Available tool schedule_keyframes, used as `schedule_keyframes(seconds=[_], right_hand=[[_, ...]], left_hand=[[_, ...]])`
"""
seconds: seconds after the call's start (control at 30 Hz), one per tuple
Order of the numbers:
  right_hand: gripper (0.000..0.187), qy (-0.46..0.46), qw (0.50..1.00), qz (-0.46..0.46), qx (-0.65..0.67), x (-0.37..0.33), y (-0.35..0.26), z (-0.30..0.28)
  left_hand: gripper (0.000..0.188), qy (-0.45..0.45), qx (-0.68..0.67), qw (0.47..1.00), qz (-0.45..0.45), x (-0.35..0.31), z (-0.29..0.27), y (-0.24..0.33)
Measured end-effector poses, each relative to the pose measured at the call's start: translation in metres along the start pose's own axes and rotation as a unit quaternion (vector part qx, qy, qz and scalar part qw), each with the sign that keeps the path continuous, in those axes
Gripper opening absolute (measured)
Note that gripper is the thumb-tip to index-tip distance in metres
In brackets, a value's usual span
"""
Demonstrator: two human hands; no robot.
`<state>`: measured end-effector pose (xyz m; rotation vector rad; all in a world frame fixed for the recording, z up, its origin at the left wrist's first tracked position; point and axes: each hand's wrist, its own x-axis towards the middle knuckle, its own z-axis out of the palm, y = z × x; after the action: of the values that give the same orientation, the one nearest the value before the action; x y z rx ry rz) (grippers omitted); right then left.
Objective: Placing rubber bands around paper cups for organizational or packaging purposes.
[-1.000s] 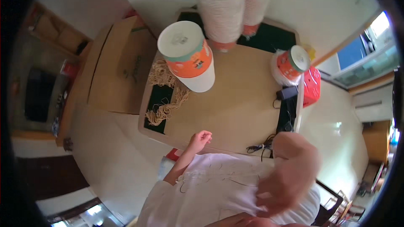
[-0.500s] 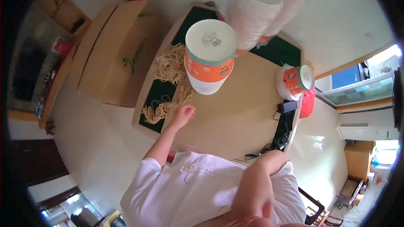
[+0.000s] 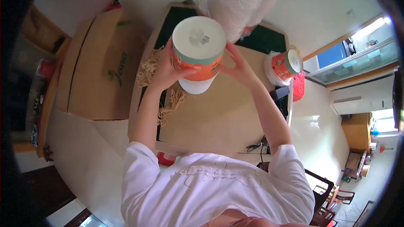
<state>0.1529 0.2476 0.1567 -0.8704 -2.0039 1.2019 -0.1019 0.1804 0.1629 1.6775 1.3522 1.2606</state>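
A tall orange paper bucket (image 3: 201, 72) stands on the table, with a green band and a round white end facing up. A small pale, greyish patch shows in the middle of that white end. Below the orange part, a white section (image 3: 198, 85) sticks out toward me. My left hand (image 3: 167, 72) grips the bucket's left side, thumb across its front. On the opposite side, my right hand (image 3: 239, 68) holds it with the thumb near the front and the fingers around the edge. A heap of beige cords (image 3: 147, 68) lies beside my left wrist, partly hidden by the forearm.
Nested white tubs (image 3: 235, 8) in clear plastic stand behind the bucket. Another orange bucket (image 3: 283, 66) lies tilted at the table's right edge, above a black adapter (image 3: 281, 93) and cables (image 3: 255, 147). A large cardboard box (image 3: 101, 67) stands left of the table (image 3: 210, 122).
Both hands have come up to the bucket and taken hold of its sides. My left hand was by the cords, my right near my chest. The view has shifted slightly.
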Motion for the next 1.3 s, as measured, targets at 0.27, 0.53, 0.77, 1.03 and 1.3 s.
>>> schedule_keyframes(seconds=[0.27, 0.53, 0.77, 1.03, 1.3], right_hand=[[0.091, 0.019, 1.0, -0.007, 0.021, 0.01, -0.005, -0.002], [0.085, 0.015, 0.999, -0.024, -0.023, 0.005, -0.018, -0.003], [0.024, 0.132, 0.916, -0.257, -0.277, -0.027, 0.015, 0.027], [0.02, 0.099, 0.877, -0.333, -0.333, -0.029, 0.014, 0.029], [0.023, 0.066, 0.855, -0.368, -0.36, -0.018, -0.005, 0.023]], left_hand=[[0.111, 0.019, -0.038, 0.999, -0.004, 0.005, -0.006, 0.028], [0.113, 0.015, -0.063, 0.997, -0.038, 0.004, -0.004, 0.026], [0.114, 0.037, -0.058, 0.997, -0.039, 0.005, 0.0, 0.01], [0.118, 0.016, -0.11, 0.993, -0.024, 0.002, -0.001, 0.019], [0.132, 0.135, 0.026, 0.991, 0.003, -0.038, 0.03, -0.048]])
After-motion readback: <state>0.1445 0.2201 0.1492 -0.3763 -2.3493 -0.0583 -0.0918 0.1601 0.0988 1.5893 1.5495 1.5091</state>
